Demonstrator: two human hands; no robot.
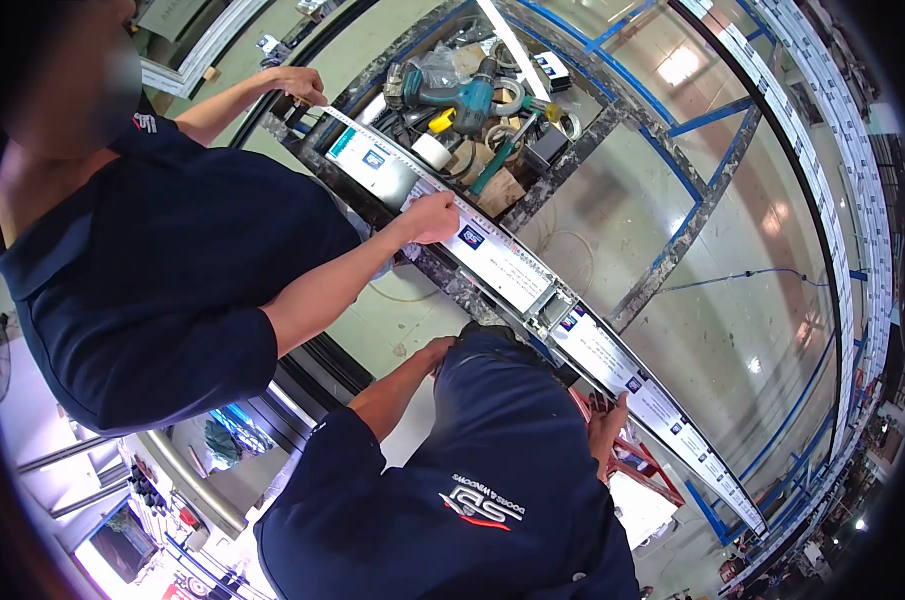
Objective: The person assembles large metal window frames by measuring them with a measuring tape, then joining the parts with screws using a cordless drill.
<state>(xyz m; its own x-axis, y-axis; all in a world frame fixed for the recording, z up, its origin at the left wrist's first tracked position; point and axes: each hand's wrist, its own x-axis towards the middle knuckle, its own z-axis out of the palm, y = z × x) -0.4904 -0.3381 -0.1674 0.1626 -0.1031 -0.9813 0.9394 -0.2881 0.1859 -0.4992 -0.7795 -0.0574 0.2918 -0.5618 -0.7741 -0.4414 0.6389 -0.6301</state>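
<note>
A long metal profile with labelled white film (pixel 612 360) runs diagonally from upper left to lower right. My right hand (pixel 604 428) is at its near edge, with curled fingers around that edge. My left hand (pixel 439 352) is beside my waist, its fingers mostly hidden by my dark shirt. A person at the left, in a dark shirt (pixel 172 270), has one hand (pixel 432 217) on the profile and the other (pixel 300 84) at its upper end. Between those hands a white measuring tape (pixel 387 145) lies along the profile.
Beyond the profile, a tray on a blue and black metal frame (pixel 692 190) holds a teal cordless drill (pixel 474 97), tape rolls and a green-handled tool (pixel 494 168). Long wrapped profiles curve along the right. A red stand (pixel 652 463) is near my right hand.
</note>
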